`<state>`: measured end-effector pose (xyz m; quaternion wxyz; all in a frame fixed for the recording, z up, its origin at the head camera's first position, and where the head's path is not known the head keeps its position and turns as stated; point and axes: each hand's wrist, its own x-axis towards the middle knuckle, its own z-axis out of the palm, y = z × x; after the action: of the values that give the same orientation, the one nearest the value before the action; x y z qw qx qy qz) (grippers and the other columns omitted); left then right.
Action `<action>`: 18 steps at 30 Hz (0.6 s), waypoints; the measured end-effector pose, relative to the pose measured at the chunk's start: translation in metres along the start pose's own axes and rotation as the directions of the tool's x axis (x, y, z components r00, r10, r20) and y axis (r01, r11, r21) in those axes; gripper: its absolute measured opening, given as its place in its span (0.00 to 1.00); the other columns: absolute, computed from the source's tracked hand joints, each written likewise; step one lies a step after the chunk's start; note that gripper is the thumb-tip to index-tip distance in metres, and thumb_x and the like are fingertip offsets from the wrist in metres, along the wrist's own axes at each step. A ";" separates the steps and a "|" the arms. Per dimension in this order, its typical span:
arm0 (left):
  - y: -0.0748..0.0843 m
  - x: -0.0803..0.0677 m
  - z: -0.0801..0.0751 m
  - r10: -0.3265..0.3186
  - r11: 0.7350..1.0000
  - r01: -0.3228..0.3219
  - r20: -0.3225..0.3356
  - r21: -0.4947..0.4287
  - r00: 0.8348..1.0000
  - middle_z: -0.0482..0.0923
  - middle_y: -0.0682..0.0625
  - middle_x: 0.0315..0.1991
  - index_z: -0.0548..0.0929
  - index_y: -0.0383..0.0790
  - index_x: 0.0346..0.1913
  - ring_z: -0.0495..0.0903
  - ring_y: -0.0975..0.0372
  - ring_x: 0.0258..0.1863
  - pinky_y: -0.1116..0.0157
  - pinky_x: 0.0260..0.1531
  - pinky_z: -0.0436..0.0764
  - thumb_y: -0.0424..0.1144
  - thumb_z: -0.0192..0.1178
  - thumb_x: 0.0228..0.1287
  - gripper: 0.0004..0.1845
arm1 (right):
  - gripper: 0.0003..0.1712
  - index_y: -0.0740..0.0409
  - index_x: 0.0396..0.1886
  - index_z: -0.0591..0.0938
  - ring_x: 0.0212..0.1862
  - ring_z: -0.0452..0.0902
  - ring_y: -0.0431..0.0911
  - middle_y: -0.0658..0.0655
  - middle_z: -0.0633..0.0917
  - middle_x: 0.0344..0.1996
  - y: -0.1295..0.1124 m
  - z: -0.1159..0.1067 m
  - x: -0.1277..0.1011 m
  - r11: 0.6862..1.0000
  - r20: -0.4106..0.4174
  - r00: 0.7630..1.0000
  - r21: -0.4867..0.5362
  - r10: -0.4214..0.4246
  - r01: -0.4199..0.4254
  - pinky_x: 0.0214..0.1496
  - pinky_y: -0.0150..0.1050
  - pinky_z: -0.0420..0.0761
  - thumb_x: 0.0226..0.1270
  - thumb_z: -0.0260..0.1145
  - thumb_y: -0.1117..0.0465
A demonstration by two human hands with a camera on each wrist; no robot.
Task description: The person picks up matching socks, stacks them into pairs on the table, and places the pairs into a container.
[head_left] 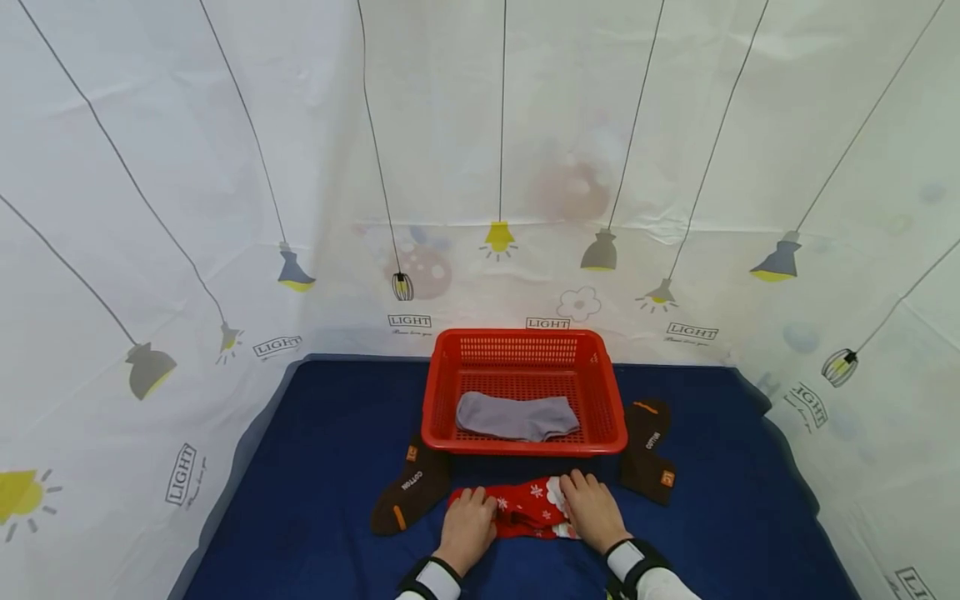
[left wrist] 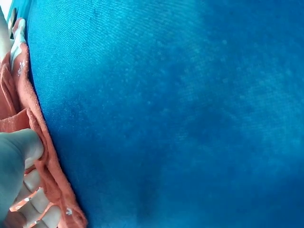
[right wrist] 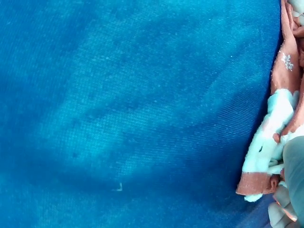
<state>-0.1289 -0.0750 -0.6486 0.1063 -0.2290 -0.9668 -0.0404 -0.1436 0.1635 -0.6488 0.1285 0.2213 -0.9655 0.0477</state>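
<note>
A red sock (head_left: 525,502) with white snowflakes and a fluffy white patch lies bunched on the blue cloth, just in front of the basket. My left hand (head_left: 469,525) grips its left end. In the left wrist view, the thumb (left wrist: 29,143) and curled fingers pinch the folded red fabric (left wrist: 52,175). At the other end, my right hand (head_left: 595,510) holds the sock beside its white patch. The right wrist view catches only part of that hand (right wrist: 293,185) at the sock's white and red end (right wrist: 270,128).
Behind the sock stands a red plastic basket (head_left: 433,392) with a grey sock (head_left: 517,416) inside. Brown socks marked COTTON lie on both sides, one at left (head_left: 414,487) and one at right (head_left: 647,450). A white lamp-print sheet (head_left: 465,167) surrounds the blue surface (head_left: 315,467).
</note>
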 end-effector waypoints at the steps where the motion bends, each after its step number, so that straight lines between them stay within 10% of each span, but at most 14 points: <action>1: 0.000 0.000 0.000 0.002 1.000 -0.002 -0.003 0.001 1.000 0.70 0.52 0.25 0.78 0.47 0.25 0.70 0.59 0.26 0.65 0.25 0.70 0.41 0.67 0.39 0.09 | 0.17 0.58 0.39 0.75 0.31 0.71 0.51 0.56 0.75 0.32 0.000 0.000 0.000 1.000 0.000 1.000 -0.006 -0.001 0.001 0.29 0.42 0.73 0.50 0.69 0.59; 18: -0.024 -0.002 -0.016 0.032 0.999 -0.029 -0.183 0.018 0.983 0.68 0.53 0.21 0.72 0.48 0.20 0.68 0.60 0.22 0.66 0.20 0.64 0.39 0.66 0.35 0.11 | 0.14 0.53 0.31 0.74 0.28 0.70 0.47 0.53 0.72 0.28 0.004 -0.008 -0.002 1.000 -0.076 0.997 0.019 0.002 0.000 0.28 0.39 0.71 0.48 0.71 0.60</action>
<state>-0.1347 -0.0995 -0.6341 0.1970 -0.2381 -0.9496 -0.0521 -0.1419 0.1692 -0.6420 0.1629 0.2200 -0.9596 0.0651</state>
